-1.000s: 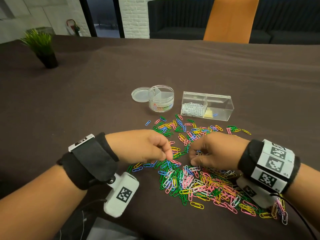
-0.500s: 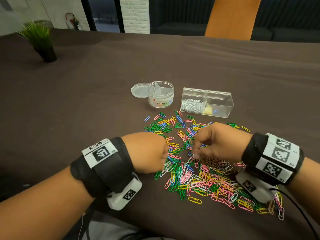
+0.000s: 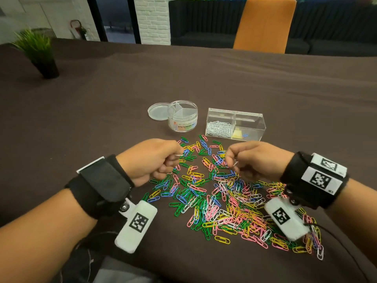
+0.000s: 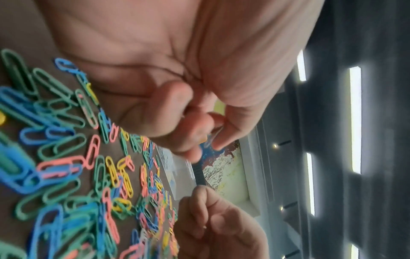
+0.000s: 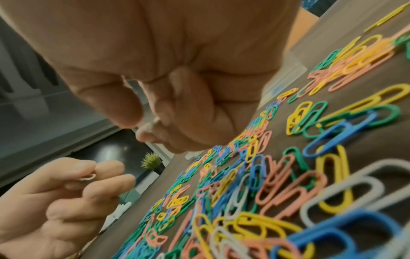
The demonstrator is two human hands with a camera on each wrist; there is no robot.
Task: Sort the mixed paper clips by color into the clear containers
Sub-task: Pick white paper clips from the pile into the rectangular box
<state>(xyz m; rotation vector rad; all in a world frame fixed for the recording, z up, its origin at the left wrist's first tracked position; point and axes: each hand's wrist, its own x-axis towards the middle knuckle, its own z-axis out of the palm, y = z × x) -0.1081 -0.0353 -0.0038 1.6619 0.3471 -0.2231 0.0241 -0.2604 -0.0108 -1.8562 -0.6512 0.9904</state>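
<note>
A heap of mixed coloured paper clips (image 3: 224, 193) lies on the dark brown tablecloth. Behind it stand a round clear divided tub (image 3: 183, 118) and a rectangular clear box (image 3: 235, 124). The box's left compartment holds white clips (image 3: 219, 129). My left hand (image 3: 177, 156) is raised just above the heap's left side and pinches a white clip (image 4: 213, 138). My right hand (image 3: 232, 163) hovers over the heap's middle, with another white clip (image 5: 150, 125) pinched between thumb and forefinger. Both hands are a short way in front of the containers.
The tub's clear lid (image 3: 158, 111) lies flat on its left. A small potted plant (image 3: 38, 52) stands at the far left of the table. An orange chair (image 3: 265, 25) is behind the far edge. The box's right compartment holds a few yellow and blue bits.
Both hands were down in the heap picking at clips. They have since lifted, moved apart and shifted a little toward the containers, each with a white clip.
</note>
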